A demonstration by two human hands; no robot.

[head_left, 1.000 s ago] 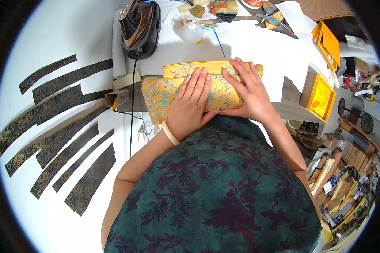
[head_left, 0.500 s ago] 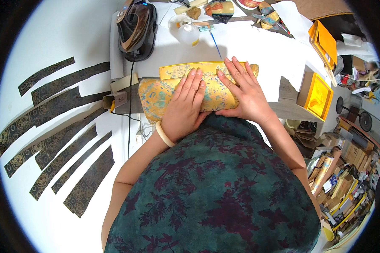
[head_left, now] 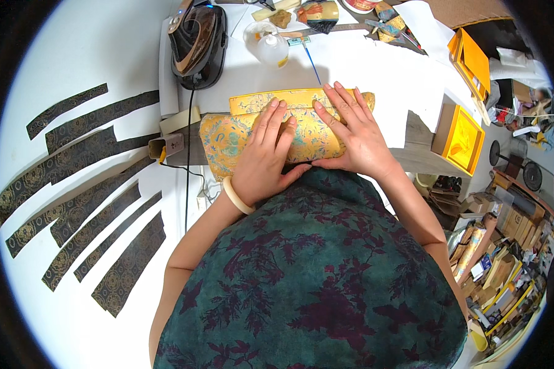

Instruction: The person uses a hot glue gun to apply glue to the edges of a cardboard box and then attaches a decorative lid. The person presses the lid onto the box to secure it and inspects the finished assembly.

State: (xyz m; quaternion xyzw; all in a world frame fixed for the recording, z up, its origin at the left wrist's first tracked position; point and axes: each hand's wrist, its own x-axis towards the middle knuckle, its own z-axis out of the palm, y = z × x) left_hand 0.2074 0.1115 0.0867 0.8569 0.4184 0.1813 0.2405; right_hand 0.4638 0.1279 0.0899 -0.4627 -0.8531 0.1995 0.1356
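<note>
Worktable [head_left: 415, 147] spans the centre; one yellow patterned cloth [head_left: 224, 144] lies at its near edge, with one narrower yellow strip [head_left: 249, 103] along the cloth's far side, whether joined or separate cannot be told. The left hand [head_left: 261, 154] and right hand [head_left: 364, 142] rest palms down on the cloth, fingers extended, grasping nothing visible. Step in hand is judged to be smoothing or pressing the cloth; the next move would call for even pressure and a straight far edge. Count, in descending size: one iron [head_left: 197, 49], far left; at least seven dark patterned strips [head_left: 130, 264], left, overlaps preventing an exact figure; two yellow boxes [head_left: 449, 132], right; one translucent bottle [head_left: 272, 49], far centre; one thin blue stick [head_left: 312, 63], right of the bottle.
</note>
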